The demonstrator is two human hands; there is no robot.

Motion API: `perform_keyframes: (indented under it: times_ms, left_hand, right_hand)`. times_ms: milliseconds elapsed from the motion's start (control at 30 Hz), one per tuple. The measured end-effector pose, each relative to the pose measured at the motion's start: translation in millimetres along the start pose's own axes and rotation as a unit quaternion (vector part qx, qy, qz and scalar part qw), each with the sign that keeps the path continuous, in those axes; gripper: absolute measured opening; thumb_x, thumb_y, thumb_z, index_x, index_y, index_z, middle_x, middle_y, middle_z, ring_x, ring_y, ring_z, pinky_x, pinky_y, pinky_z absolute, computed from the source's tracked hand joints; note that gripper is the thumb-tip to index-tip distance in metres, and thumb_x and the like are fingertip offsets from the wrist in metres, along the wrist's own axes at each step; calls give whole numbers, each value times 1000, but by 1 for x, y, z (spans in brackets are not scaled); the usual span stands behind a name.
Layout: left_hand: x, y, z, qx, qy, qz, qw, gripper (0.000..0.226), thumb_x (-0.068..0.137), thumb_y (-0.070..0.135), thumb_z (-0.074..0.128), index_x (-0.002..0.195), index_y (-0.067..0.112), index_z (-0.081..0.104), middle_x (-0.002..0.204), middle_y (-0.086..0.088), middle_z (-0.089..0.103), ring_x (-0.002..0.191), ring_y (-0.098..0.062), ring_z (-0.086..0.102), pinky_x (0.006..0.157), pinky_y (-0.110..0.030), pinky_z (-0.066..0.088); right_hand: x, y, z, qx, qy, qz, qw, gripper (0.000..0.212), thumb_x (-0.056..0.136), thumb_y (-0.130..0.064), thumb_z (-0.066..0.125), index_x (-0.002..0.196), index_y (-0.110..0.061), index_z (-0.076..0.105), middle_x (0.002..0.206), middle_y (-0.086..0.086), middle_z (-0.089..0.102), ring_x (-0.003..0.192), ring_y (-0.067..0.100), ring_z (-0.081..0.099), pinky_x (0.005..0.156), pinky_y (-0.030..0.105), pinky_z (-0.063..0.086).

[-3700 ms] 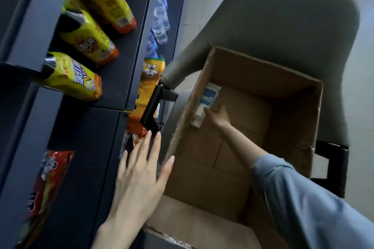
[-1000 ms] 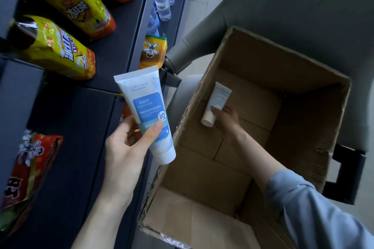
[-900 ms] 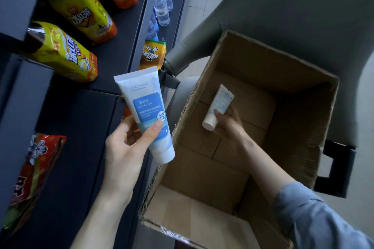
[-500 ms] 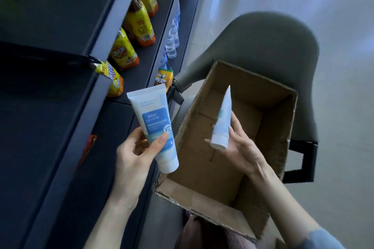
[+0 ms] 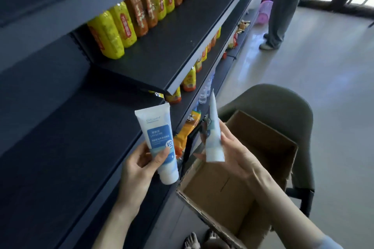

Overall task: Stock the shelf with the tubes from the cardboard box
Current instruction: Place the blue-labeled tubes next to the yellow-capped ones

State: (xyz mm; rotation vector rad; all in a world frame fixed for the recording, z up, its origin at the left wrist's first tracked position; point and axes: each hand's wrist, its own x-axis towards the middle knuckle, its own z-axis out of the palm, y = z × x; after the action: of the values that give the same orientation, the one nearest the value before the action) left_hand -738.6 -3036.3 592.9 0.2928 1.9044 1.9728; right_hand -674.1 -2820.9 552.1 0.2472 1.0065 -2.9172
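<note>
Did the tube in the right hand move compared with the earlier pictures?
Yes. The tube went up, from deep inside the cardboard box to above its rim, gripped by the right hand.

L hand (image 5: 139,168) & R hand (image 5: 234,153) each grip a tube, above cardboard box (image 5: 263,147), by shelf (image 5: 81,137).

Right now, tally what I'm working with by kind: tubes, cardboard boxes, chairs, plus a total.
Tubes: 2, the label-facing tube in the left hand, the edge-on tube in the right hand
Cardboard box: 1
Chair: 1
Total: 4
</note>
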Motion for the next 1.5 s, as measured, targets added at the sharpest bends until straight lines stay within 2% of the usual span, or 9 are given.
perform_keyframes:
  times_ms: [100, 167, 267, 433, 733, 867, 1067, 1367, 1500]
  left_hand:
    - [-15, 18, -12, 2, 41, 19, 999, 23, 72, 32, 72, 93, 25, 72, 91, 0, 73, 81, -7, 69, 68, -12, 50]
    - [-27, 30, -20, 13, 61, 35, 997, 21, 73, 32, 72, 93, 27, 71, 93, -1, 73, 83, -9, 68, 70, -13, 51]
    - [-48, 48, -27, 29, 96, 64, 993, 21, 74, 36, 72, 94, 28, 71, 93, 0, 73, 85, -10, 69, 72, -14, 52]
    - [-81, 70, -22, 33, 147, 101, 983, 24, 73, 39, 73, 95, 32, 70, 94, 3, 73, 87, -10, 69, 71, -13, 51]
    - [-161, 109, -24, 24, 240, 175, 955, 24, 70, 36, 73, 93, 33, 71, 97, 4, 73, 88, -8, 69, 68, -11, 51]
    - [-195, 131, -39, 32, 284, 197, 938, 22, 70, 35, 72, 92, 34, 72, 97, 4, 74, 89, -9, 69, 69, -11, 51]
    - [-245, 163, -74, 44, 349, 237, 906, 25, 67, 39, 73, 92, 35, 73, 96, 5, 74, 87, -8, 70, 70, -14, 52]
    - [-326, 190, -156, 64, 412, 263, 870, 27, 65, 39, 72, 92, 35, 73, 95, 5, 74, 86, -7, 70, 67, -12, 51]
    - [-356, 199, -203, 72, 435, 269, 856, 25, 66, 36, 73, 91, 34, 73, 95, 4, 75, 85, -8, 70, 67, -13, 51]
  right_hand:
    - [4, -9, 29, -95, 11, 40, 995, 105, 50, -33, 93, 141, -30, 41, 108, 6, 57, 93, 19, 60, 96, 62, 42]
    - [5, -15, 48, -153, 12, 66, 986, 96, 49, -35, 92, 134, -34, 48, 112, 9, 57, 88, 20, 64, 82, 51, 54]
    - [3, -21, 72, -190, -2, 99, 977, 69, 61, -27, 83, 125, -35, 58, 118, 13, 51, 90, 25, 62, 80, 50, 55]
    - [-11, -31, 109, -244, -19, 98, 965, 57, 68, -24, 76, 122, -34, 59, 114, 11, 53, 88, 25, 59, 64, 35, 57]
    - [-38, -46, 176, -342, -171, 47, 923, 56, 74, -28, 74, 127, -32, 56, 112, 6, 63, 88, 15, 68, 82, 41, 57]
    - [-44, -38, 221, -352, -253, 21, 901, 51, 77, -33, 72, 126, -28, 58, 115, 2, 68, 108, 17, 63, 89, 39, 55]
    - [-51, -11, 293, -328, -312, 14, 892, 41, 73, -27, 69, 113, -20, 63, 103, 0, 72, 100, 19, 66, 83, 41, 57]
    - [-51, 58, 400, -350, -358, -17, 865, 49, 73, -29, 69, 120, -18, 60, 109, -1, 71, 92, 11, 67, 77, 31, 57]
    - [-43, 99, 452, -384, -376, -58, 841, 39, 83, -20, 68, 121, -20, 59, 112, -2, 70, 95, 13, 68, 79, 31, 57]
